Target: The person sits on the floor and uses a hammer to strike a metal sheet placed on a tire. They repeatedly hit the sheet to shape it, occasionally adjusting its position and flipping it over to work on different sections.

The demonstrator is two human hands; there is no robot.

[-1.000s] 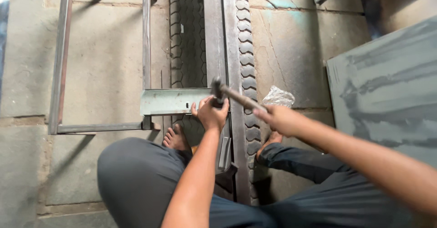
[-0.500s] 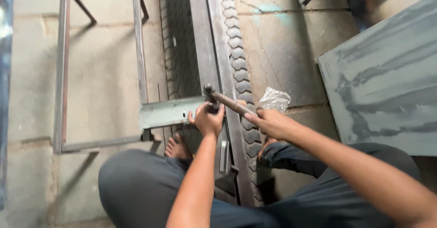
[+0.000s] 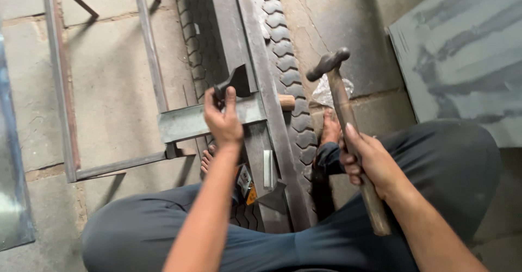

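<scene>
My left hand [image 3: 222, 121] grips a dark metal chisel-like tool [image 3: 234, 84] whose wide head rests on a short flat steel piece [image 3: 187, 122]. That piece lies across a long steel bar [image 3: 251, 60] beside a strip of tyre tread [image 3: 283, 60]. My right hand [image 3: 365, 160] is closed round the wooden handle of a hammer [image 3: 348, 125], whose dark head [image 3: 327, 63] is raised to the right of the tool, apart from it. My bare feet [image 3: 328, 129] rest by the bar.
A rectangular frame of thin steel bars [image 3: 62, 98] lies on the stone floor at left. A grey painted metal sheet [image 3: 462, 54] lies at right. A crumpled clear plastic bag [image 3: 325, 94] sits behind the hammer. A small packet [image 3: 246, 182] lies between my knees.
The hammer has swung up and to the right, away from the tool in my left hand. The view has moved in closer.
</scene>
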